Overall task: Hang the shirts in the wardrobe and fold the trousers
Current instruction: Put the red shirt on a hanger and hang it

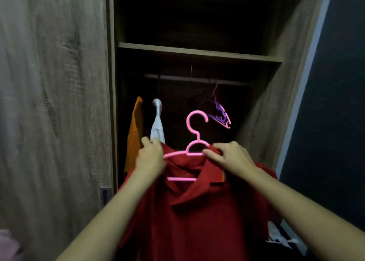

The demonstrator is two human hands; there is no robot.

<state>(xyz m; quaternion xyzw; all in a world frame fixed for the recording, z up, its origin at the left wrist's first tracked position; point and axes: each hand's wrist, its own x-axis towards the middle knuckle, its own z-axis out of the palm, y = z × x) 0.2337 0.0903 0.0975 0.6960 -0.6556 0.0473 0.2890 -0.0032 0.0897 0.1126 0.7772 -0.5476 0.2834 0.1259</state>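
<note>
A red collared shirt (197,217) hangs on a pink plastic hanger (195,134), held up in front of the open wardrobe. My left hand (151,156) pinches the shirt's left shoulder over the hanger's arm. My right hand (229,158) grips the collar and right shoulder beside the hanger's neck. The hanger's hook points up, below the metal rail (197,79) and apart from it. On the rail hang an orange shirt (134,134) and a white shirt (158,126) at the left.
An empty purple hanger (222,116) dangles from the rail at the right. A wooden shelf (197,52) runs above the rail. The wardrobe's wooden door (53,102) stands at the left, a side panel (276,102) at the right. White cloth (280,239) lies at the lower right.
</note>
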